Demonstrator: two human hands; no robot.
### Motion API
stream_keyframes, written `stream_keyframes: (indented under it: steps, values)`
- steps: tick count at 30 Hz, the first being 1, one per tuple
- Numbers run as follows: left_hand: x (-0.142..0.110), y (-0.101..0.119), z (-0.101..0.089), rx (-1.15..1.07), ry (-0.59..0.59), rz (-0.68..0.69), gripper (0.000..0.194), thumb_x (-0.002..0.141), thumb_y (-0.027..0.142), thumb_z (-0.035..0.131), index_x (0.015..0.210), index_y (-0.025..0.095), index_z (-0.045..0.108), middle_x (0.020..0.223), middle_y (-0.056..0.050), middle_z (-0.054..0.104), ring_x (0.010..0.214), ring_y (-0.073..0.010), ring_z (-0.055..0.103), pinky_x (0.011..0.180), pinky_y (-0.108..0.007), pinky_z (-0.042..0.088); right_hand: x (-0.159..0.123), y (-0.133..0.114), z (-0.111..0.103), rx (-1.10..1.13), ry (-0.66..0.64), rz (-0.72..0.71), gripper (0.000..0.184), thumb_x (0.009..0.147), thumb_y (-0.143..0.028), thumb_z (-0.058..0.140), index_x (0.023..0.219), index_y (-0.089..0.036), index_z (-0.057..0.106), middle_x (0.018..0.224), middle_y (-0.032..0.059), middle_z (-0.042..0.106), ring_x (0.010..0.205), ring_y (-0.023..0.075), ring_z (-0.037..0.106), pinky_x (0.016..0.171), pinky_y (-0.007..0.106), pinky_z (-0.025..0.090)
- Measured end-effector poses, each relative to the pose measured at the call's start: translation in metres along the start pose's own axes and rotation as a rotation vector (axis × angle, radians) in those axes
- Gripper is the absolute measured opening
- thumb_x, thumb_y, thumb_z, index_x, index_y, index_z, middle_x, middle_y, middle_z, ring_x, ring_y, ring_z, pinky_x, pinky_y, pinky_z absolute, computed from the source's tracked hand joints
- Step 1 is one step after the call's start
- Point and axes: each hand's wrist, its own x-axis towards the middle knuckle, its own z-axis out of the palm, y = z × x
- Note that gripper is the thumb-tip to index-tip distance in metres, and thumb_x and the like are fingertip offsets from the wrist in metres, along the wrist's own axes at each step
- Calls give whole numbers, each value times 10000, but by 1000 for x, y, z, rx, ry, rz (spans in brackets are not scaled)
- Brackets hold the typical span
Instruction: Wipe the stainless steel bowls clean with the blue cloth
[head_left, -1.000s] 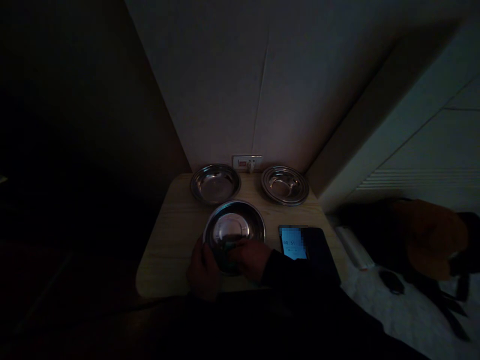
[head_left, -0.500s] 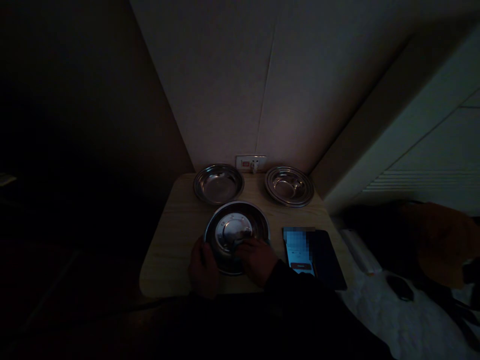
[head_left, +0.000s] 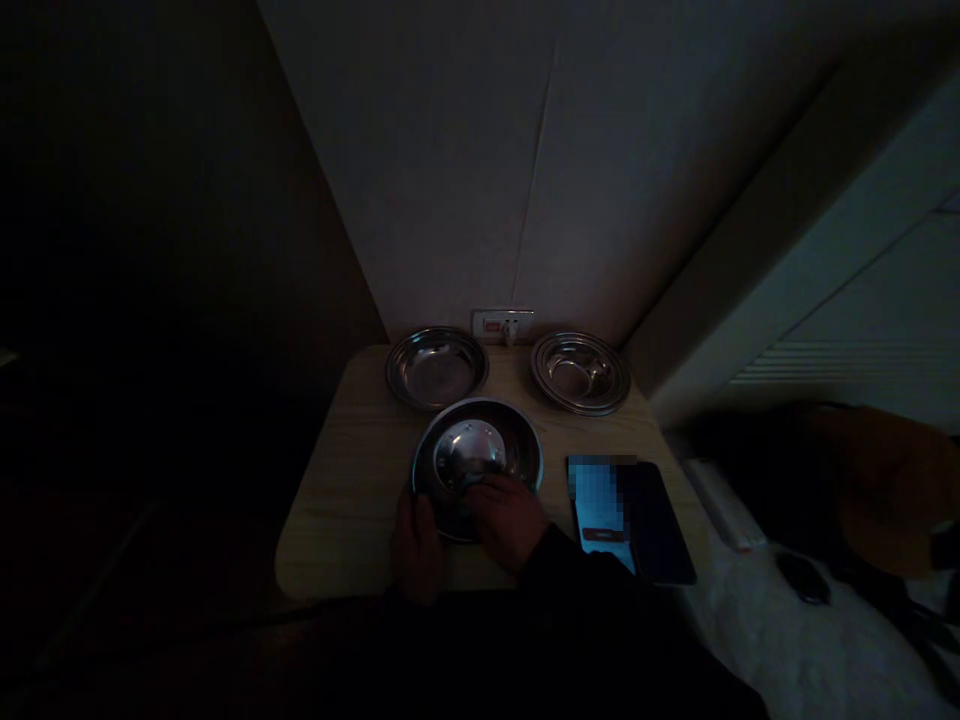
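A shiny metal bowl (head_left: 521, 432) stands near the front of a small wooden table, tipped slightly. My left hand (head_left: 417, 550) is closed on the bowl's left front rim, thumb towards the inside. My right hand (head_left: 511, 520) reaches over the front rim into the bowl, fingers bent together against its inner bottom. Dim light hides whatever may be under those fingers. Behind the bowl, a wide metal dish (head_left: 439, 378) lies at the back left. At the back right is a stack of metal dishes (head_left: 576, 400).
A lit phone (head_left: 604, 515) lies on a dark tablet-like slab (head_left: 664, 530) at the right of the wooden table (head_left: 337, 510). A wall socket (head_left: 502, 325) with a plug sits behind. Right of the table, a dark oval object (head_left: 802, 578) rests on white bedding (head_left: 742, 630).
The bowl's near side has risen a little and the bowl has shifted slightly right. My left hand has moved right with it, while my right hand has slid slightly left inside.
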Motion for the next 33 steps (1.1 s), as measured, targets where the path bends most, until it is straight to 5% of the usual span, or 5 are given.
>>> stream_keyframes:
  steps: [6, 16, 20, 28, 33]
  values:
    - [0, -5, 4, 74, 54, 88, 417, 840, 404, 406, 1153, 162, 536, 1087, -120, 628, 968, -207, 595, 776, -292, 474, 23, -15, 11, 208, 195, -113, 284, 801, -103, 444, 1041, -133, 591, 1075, 68, 628, 1005, 174, 522, 924, 289, 385]
    - [7, 3, 5, 235, 128, 113, 378, 846, 340, 370, 1057, 116, 589, 944, -145, 662, 799, -206, 632, 629, -289, 476, 4, 14, -25, -264, -150, -78, 195, 824, -119, 462, 924, -185, 615, 1017, 65, 654, 1035, 222, 487, 846, 389, 351]
    - [5, 4, 8, 215, 124, 131, 376, 848, 336, 369, 1070, 114, 576, 935, -144, 665, 812, -209, 636, 632, -289, 483, 5, 16, -27, -263, -131, -39, 198, 810, -108, 456, 905, -164, 620, 985, 83, 659, 1010, 243, 500, 826, 403, 365]
    - [5, 2, 8, 243, 173, 114, 364, 841, 345, 382, 1045, 121, 585, 925, -143, 668, 759, -206, 639, 593, -288, 479, 25, -8, 9, 173, 59, -88, 269, 779, -99, 454, 990, -176, 603, 966, 36, 653, 962, 170, 526, 850, 272, 399]
    - [5, 4, 7, 277, 179, 104, 388, 855, 342, 346, 1052, 109, 585, 925, -153, 664, 748, -207, 638, 600, -295, 475, 17, 0, -4, -24, -41, -99, 258, 810, -149, 461, 1030, -185, 591, 1056, 51, 638, 1012, 190, 502, 851, 321, 376]
